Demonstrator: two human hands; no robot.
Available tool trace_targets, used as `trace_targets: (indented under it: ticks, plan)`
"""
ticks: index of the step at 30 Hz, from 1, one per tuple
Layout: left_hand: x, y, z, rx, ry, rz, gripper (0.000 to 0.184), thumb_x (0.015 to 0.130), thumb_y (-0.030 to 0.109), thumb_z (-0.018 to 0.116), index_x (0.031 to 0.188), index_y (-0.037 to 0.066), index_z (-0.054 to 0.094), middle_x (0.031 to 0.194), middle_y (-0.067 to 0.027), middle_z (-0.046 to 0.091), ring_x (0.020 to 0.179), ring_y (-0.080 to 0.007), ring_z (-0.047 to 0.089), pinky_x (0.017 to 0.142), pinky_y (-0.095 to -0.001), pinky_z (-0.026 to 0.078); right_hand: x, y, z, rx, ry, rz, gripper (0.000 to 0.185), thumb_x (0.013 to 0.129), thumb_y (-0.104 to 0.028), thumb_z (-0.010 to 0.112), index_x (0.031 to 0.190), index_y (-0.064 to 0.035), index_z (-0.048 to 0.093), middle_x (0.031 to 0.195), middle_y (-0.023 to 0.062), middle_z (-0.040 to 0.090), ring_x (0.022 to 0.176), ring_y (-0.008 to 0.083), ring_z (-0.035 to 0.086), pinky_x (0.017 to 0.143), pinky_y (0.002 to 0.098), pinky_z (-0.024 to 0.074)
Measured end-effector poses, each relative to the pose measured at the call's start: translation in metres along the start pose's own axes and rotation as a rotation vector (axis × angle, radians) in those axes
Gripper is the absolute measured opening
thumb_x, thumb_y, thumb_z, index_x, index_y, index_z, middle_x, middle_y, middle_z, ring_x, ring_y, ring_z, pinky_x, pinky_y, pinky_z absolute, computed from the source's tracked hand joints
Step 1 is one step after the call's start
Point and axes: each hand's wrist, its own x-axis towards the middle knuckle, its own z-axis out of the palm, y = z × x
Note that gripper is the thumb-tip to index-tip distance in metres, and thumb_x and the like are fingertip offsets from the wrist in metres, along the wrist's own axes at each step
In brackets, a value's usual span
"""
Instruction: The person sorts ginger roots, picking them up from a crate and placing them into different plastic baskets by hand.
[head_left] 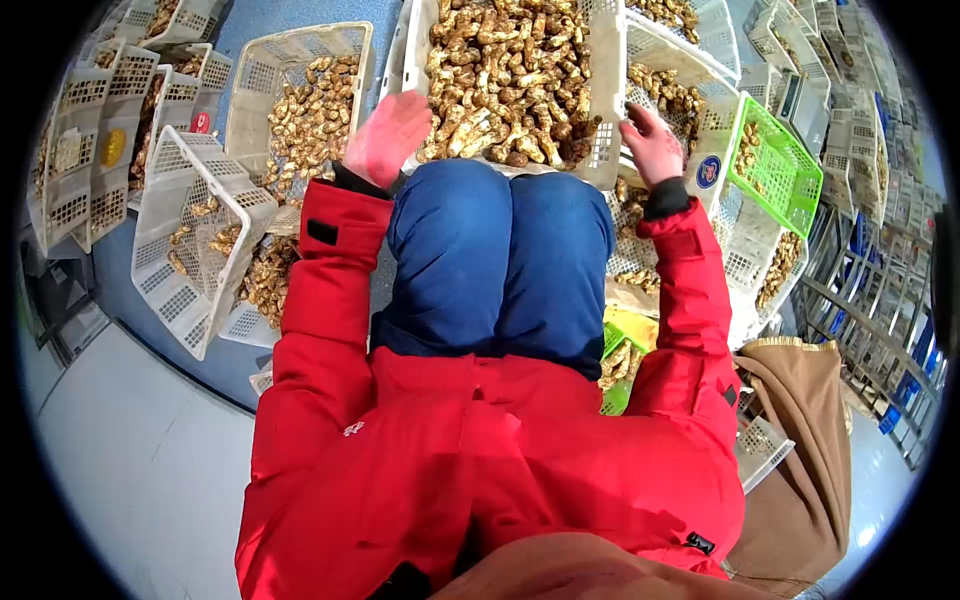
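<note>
Resting at the left, a white tilted crate point(165, 235) was seen with a few mushrooms scattered inside. Just beyond it, a beige crate point(245, 110) was partly filled with small mushrooms. The left hand point(390, 138) was held at the near left corner of the central crate point(606, 100), its fingers point(405, 108) extended and nothing grasped. That crate was heaped with brown-and-cream mushrooms point(510, 80), and its near side was placed just beyond the blue-trousered knees point(450, 215). The right hand point(655, 150) was raised beside its right wall with the fingers slightly bent; whether anything was gripped could not be told. Farther right, a green crate point(798, 190) was tilted, with mushrooms gathered toward its left side. At the near right, a brown cloth point(795, 450) was draped.
</note>
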Motion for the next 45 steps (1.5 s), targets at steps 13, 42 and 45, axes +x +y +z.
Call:
trace_targets:
  ticks: [13, 42, 45]
  plan:
    - [0.002, 0.002, -0.044, 0.686, -0.391, 0.273, 0.038, 0.094, 0.012, 0.03, 0.128, -0.005, 0.029, 0.135, -0.0189, 0.035, 0.123, -0.0251, 0.039, 0.1, -0.0326, 0.033, 0.108, 0.0, 0.106, 0.96, -0.128, 0.121, 0.035, 0.083, -0.027, 0.061, 0.113, -0.0084, 0.057, 0.099, 0.0028, 0.061, 0.086, 0.016, 0.059, 0.074, 0.0326, 0.048]
    - [0.0, 0.019, -0.026, 0.089, 0.011, 0.05, 0.044, 0.093, 0.026, 0.044, 0.127, 0.0, 0.038, 0.133, -0.0184, 0.039, 0.123, -0.0295, 0.039, 0.103, -0.0401, 0.033, -0.007, 0.062, -0.011, 1.5, -0.021, 0.214, 0.026, 0.087, -0.011, 0.05, 0.108, 0.0028, 0.051, 0.096, 0.0163, 0.061, 0.085, 0.0268, 0.061, 0.078, 0.0365, 0.0509]
    - [0.0, 0.011, 0.006, 0.052, -0.113, 0.016, 0.049, 0.093, 0.03, 0.044, 0.131, 0.001, 0.033, 0.135, -0.0178, 0.035, 0.123, -0.0303, 0.037, 0.103, -0.0426, 0.032, 0.013, -0.01, 0.012, 1.26, -0.084, 0.174, 0.026, 0.083, -0.016, 0.06, 0.104, -0.001, 0.057, 0.088, 0.0068, 0.063, 0.077, 0.0137, 0.061, 0.068, 0.0265, 0.0503]
